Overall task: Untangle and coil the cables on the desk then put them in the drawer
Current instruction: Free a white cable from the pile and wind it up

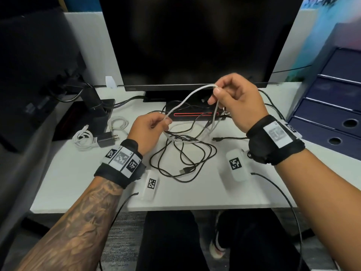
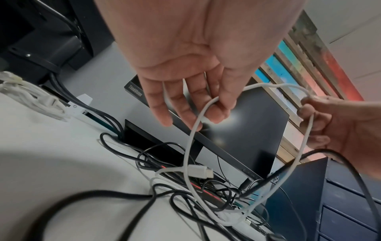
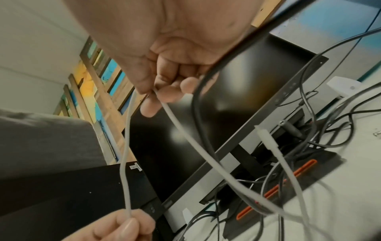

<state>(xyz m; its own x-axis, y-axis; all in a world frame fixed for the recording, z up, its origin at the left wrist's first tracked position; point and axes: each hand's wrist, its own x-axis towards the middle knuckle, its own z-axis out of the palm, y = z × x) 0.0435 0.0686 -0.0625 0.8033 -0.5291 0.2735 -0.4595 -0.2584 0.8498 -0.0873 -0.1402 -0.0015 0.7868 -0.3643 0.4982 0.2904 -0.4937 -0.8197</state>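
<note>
Above the white bench (image 1: 78, 182), the left hand (image 1: 148, 128) and the right hand (image 1: 234, 98) each pinch a thin white rubbery cable (image 1: 187, 97), lifting it to free it from the tangle of thin black cables (image 1: 183, 153) below.

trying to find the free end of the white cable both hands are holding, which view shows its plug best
The left wrist view: the white cable's rectangular plug hangs sharp and unobstructed above the tangled black cables. The right wrist view shows the plug blurred. In the head view, black loops hide it; only the cable's raised span shows.
</note>
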